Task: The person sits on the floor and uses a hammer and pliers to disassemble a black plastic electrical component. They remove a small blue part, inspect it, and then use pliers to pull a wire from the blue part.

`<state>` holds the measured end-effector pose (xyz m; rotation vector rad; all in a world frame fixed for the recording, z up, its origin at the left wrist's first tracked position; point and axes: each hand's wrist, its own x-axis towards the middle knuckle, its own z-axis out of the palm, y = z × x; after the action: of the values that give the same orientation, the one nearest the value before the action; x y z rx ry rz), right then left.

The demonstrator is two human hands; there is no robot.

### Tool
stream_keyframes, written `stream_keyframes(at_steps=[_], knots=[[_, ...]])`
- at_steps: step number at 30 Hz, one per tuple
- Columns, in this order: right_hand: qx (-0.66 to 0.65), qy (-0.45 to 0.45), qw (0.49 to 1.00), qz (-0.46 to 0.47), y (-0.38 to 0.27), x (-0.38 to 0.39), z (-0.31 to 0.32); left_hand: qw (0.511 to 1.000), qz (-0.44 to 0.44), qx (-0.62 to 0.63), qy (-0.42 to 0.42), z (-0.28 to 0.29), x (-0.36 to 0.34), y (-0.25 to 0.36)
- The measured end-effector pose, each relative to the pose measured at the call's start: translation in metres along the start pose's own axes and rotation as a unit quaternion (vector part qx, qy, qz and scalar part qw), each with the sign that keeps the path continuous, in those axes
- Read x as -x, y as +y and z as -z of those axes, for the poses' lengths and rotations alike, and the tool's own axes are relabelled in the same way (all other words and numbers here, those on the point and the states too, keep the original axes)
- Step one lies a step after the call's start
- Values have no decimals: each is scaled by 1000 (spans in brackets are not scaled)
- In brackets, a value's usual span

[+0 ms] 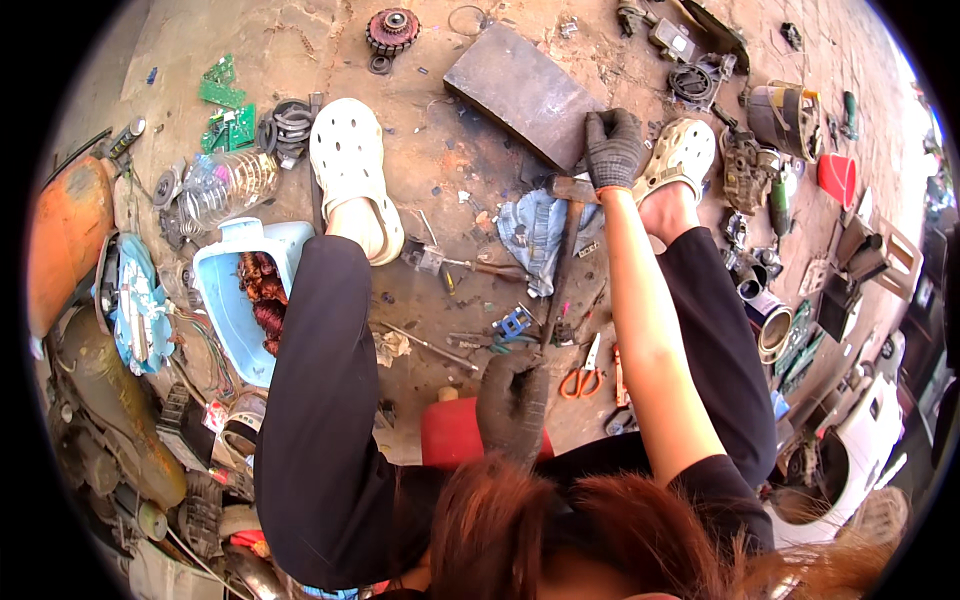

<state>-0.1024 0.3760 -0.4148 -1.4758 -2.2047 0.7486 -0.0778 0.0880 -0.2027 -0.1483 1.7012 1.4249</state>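
Observation:
A dark rectangular metal block (525, 92) lies on the ground between my feet. My right hand (612, 148), in a dark knitted glove, is closed at the block's right end; its fingertips are partly hidden. Close to my body, my left hand (512, 400), also gloved, is closed around the lower end of a hammer (562, 255). The hammer's long handle points away from me, its head beside my right wrist. A crumpled blue cloth (530, 235) lies left of the handle. Orange-handled scissors (583, 375) and a small blue part (515, 322) are on the ground near it.
At left, a light blue tub (235, 330) holds reddish copper-coloured coils, near a clear plastic bottle (228, 188) and green circuit boards (230, 128). A screwdriver (495, 270) lies between my legs. Machine parts and a red container (836, 180) crowd the right.

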Motion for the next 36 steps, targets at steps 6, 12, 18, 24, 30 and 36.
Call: stream_keyframes(at_steps=[6, 12, 18, 24, 30, 36], knots=[[24, 7, 997, 76, -37, 39, 1, 999, 22, 18, 18, -9, -10, 5], [82, 39, 990, 106, -24, 38, 0, 999, 46, -8, 12, -3, -7, -6], [81, 81, 988, 108, -12, -3, -7, 998, 10, -54, -6, 0, -8, -11], [13, 34, 999, 26, -28, 63, -11, 999, 8, -53, 6, 1, -8, -11], [79, 58, 993, 62, -31, 54, -12, 998, 47, -42, 19, 3, -8, -11], [59, 7, 998, -23, -25, -13, -6, 1000, 19, 24, 4, 0, -9, -1]])
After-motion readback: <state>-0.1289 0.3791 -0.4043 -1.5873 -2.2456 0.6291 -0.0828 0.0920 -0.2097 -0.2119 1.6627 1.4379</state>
